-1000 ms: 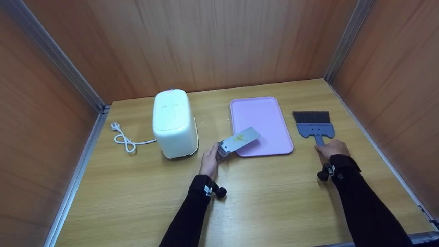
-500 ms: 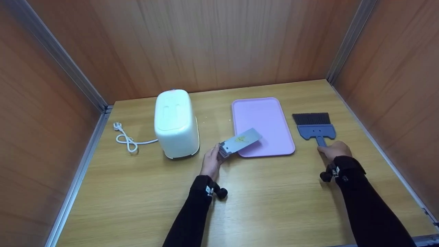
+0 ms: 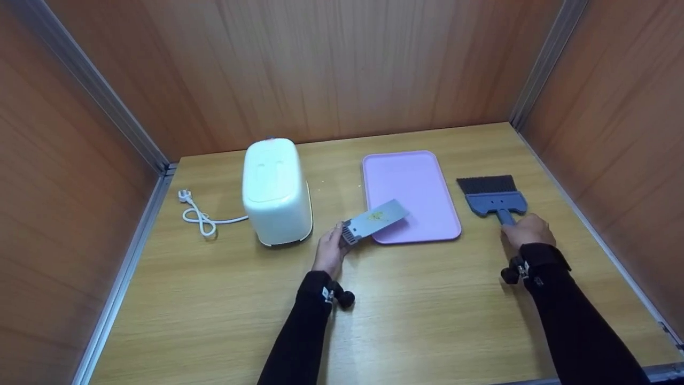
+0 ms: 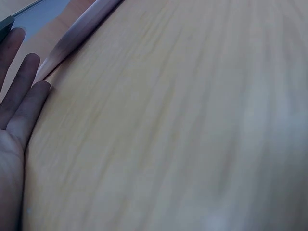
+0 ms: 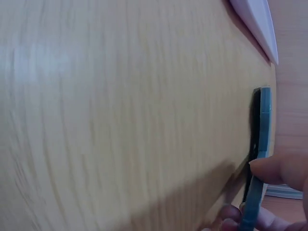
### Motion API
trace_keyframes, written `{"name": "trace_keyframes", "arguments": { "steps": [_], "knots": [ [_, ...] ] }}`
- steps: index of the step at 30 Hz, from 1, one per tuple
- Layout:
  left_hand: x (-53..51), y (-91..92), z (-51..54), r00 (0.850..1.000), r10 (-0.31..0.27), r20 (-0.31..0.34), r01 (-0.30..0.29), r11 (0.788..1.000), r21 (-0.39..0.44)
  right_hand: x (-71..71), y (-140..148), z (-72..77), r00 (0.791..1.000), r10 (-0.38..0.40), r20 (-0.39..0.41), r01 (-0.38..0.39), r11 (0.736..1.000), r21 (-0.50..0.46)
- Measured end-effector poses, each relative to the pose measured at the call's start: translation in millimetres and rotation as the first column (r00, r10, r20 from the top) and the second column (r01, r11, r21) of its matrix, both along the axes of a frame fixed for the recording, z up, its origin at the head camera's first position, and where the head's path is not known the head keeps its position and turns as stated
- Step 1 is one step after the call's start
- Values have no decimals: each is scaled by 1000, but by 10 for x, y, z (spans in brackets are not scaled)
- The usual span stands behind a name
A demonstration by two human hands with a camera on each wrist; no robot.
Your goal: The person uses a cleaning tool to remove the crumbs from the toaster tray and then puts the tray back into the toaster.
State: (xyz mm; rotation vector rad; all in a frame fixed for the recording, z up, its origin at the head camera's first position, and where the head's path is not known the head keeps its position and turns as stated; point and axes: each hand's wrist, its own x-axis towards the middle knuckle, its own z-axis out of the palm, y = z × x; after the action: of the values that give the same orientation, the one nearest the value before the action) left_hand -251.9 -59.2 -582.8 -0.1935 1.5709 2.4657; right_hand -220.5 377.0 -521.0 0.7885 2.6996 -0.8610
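Note:
My left hand (image 3: pixel 328 250) holds the slotted end of a flat grey crumb tray (image 3: pixel 380 216) with yellowish crumbs on it. The far end of this tray hangs tilted over the near left part of a pink serving tray (image 3: pixel 411 182). In the left wrist view, the fingers (image 4: pixel 21 91) show at the left edge, and only a dark corner of the crumb tray (image 4: pixel 6 26) is visible. To the right, my right hand (image 3: pixel 529 232) grips the handle of a blue-grey hand brush (image 3: pixel 496 202) with dark bristles. The right wrist view shows thumb and fingers pinching the brush (image 5: pixel 263 125).
A white toaster (image 3: pixel 275 195) stands left of the pink tray, its knotted white cord and plug (image 3: pixel 200 216) lying farther left. Small crumbs (image 3: pixel 320 184) dot the wooden table (image 3: pixel 240 315) between toaster and tray. Wooden panels (image 3: pixel 347 69) close the back and sides.
My right hand has shifted slightly right and away, and the brush has turned a little with it. The left hand and crumb tray stay nearly still.

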Motion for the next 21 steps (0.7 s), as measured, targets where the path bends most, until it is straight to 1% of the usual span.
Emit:
{"name": "trace_keyframes", "arguments": {
  "steps": [4, 8, 13, 18, 21],
  "knots": [
    [6, -3, -2, 1000, -15, -5, 15, 1000, 2, 33, 24, 65, 999, 23, -25, -22, 999, 25],
    [-8, -2, 0, 1000, -15, -24, 15, 1000, 12, 26, 26, 151, 998, 14, -58, -14, 1000, 2],
    [-22, -6, 2, 1000, -7, -18, 8, 1000, 23, 6, -17, 289, 994, 1, -107, -5, 999, -37],
    [-15, -13, -9, 1000, 2, -14, -1, 1000, 24, -26, -60, 374, 983, -23, -179, 15, 999, -49],
    [5, -19, -10, 1000, -1, -9, 1, 1000, 28, -32, -68, 378, 970, -70, -235, 53, 995, -78]
  ]
}}
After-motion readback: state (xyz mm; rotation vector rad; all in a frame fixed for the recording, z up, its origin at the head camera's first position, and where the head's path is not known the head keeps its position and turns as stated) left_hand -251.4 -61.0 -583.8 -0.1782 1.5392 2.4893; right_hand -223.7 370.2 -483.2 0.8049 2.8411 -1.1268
